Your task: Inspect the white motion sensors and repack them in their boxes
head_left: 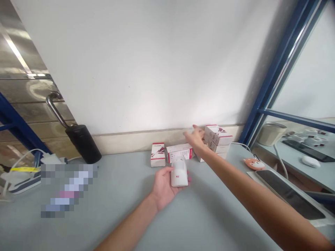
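Observation:
My left hand (162, 184) is palm up over the grey table (117, 216) and holds a small white device (179, 172) with a red mark on its front. My right hand (195, 136) is stretched far forward to the wall, its fingers extended beside a stack of white and red boxes (217, 138). Whether it touches the stack is unclear, and the hand is slightly blurred. Two more white and red boxes stand against the wall: one upright box (158, 154) and one lying box (180, 152) just behind the device.
A black cylinder (83, 143) with a metal handle leans at the left wall. Cables and a white device (23, 172) lie far left. At the right are an orange fox-shaped item (254, 163), a dark screen (288, 193) and a blue frame (277, 69).

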Demonstrator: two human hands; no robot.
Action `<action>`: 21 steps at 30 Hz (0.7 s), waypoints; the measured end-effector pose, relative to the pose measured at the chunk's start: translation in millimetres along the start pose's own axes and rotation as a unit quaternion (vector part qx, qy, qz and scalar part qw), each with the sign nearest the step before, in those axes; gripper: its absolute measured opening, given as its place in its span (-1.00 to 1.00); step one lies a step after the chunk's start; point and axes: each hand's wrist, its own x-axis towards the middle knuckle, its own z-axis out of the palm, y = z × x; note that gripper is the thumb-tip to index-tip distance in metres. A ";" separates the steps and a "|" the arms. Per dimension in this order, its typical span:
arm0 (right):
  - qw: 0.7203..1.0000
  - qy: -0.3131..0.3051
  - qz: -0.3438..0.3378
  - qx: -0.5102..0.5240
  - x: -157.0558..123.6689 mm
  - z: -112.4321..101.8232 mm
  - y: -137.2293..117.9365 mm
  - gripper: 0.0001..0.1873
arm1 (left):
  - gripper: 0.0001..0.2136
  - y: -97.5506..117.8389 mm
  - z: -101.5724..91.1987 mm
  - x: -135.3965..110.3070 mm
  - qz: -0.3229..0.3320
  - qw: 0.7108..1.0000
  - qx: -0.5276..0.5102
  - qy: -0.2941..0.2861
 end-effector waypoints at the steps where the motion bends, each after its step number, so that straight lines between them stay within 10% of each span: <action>1: 1.000 -0.009 0.000 -0.024 -4.1 -4.6 -0.7 -0.35 | -0.47 0.0 -0.6 0.0 0.000 1.000 -0.003 0.001; 8: 0.983 -0.170 -0.072 0.009 -37.5 -64.8 0.6 -0.62 | -0.48 -5.0 5.2 -1.5 -0.021 0.997 -0.071 -0.037; 14: 0.922 -0.350 0.121 0.116 -83.2 -77.6 19.3 -0.44 | -0.47 -13.2 13.9 -3.3 -0.032 0.994 -0.081 -0.058; 21: 0.876 -0.358 0.217 0.241 -91.3 -81.1 34.1 -0.57 | -0.39 -13.7 10.6 -4.9 -0.057 0.996 -0.019 -0.067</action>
